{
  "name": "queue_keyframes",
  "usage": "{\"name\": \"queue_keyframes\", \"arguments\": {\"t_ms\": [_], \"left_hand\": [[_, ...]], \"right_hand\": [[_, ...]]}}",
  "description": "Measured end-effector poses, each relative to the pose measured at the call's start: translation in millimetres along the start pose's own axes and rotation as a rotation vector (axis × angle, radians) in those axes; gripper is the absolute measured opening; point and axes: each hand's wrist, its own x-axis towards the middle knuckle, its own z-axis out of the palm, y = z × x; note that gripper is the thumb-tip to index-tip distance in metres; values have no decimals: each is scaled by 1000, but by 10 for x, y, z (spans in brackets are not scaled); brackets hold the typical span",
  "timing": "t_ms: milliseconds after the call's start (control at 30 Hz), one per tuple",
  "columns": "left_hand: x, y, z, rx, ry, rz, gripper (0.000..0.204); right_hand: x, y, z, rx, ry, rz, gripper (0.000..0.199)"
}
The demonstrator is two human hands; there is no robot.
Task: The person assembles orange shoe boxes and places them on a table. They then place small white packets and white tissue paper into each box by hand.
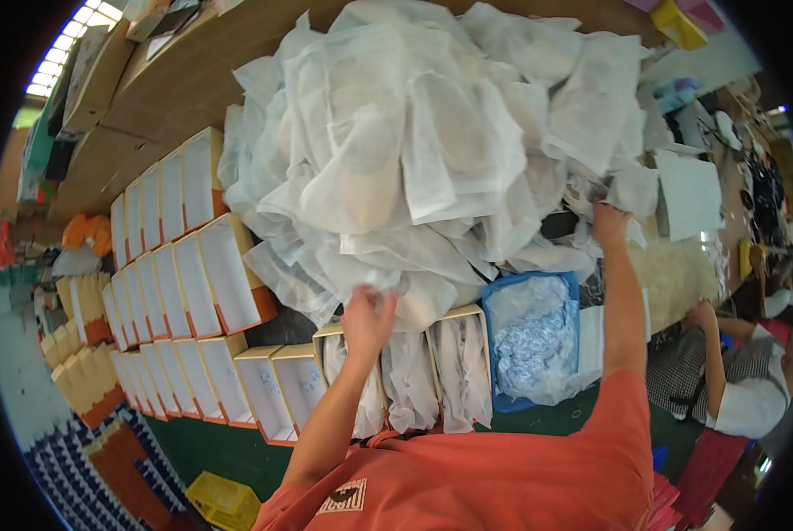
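A big heap of translucent white bags point(361, 168), with pale, long rounded things showing dimly inside, fills the middle. My left hand point(369, 320) is at the heap's near edge, fingers apart against the lowest bags, over the row of boxes. My right hand point(610, 223) reaches to the heap's right side, among crumpled wrapping; its fingers are partly hidden, so its hold is unclear. Just below my left hand, open boxes hold wrapped bundles point(409, 376). Right of them is a blue tray point(578, 354) with crumpled clear and bluish plastic packets.
Stacked open boxes point(184, 283) with pale insides and orange sides stand at left. Two open boxes point(277, 389) sit nearer me. A yellow crate point(222, 500) is low at left. White sheets point(690, 195) lie at right, where another person's arm point(710, 354) shows.
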Motion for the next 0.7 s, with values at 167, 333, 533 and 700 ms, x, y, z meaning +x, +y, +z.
{"name": "queue_keyframes", "arguments": {"t_ms": [167, 333, 533, 700], "left_hand": [[470, -106, 440, -44, 139, -219, 60], [452, -298, 346, -202, -7, -351, 69], [85, -648, 270, -502, -79, -430, 81], [76, -130, 230, -265, -101, -339, 89]], "right_hand": [[-208, 114, -10, 224, 49, -241, 60], [-1740, 114, -636, 1495, -47, -141, 63], [-3933, -477, -90, 2729, -177, 17, 81], [-4355, -2343, 393, 1769, 254, 213, 52]]}}
